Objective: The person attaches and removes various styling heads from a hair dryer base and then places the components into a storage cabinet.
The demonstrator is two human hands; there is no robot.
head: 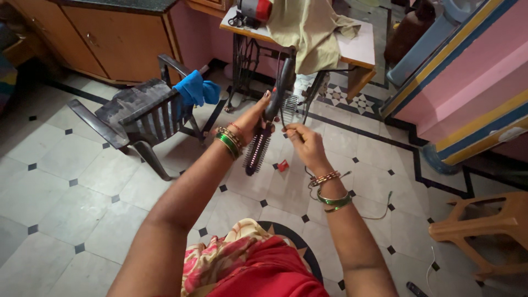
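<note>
— Left hand's grip (258,118) is clamped around the middle of a dark hair-styling brush (268,118); the bristled barrel hangs down toward seven o'clock, the handle points up toward one o'clock, all of it held in the air above the tiled floor (66,181). At nine o'clock of that hand stands a dark plastic chair (135,113) with a blue cloth (195,91) on its arm.

— And the right hand (305,144)?

— Its grip is pinched together at the fingertips, just beside the barrel at three o'clock, seemingly on a fine strand or wire; I cannot tell which. A small red piece (282,165) lies on the floor below, at six o'clock.

— How would you handle it well?

— I'd judge: keep the left hold steady, pull gently along the bristles, not across them.

— Further right?

— A sewing desk (360,49) at twelve o'clock with beige fabric (311,30) draped over it, and a wooden stool (484,225) at four o'clock.
</note>
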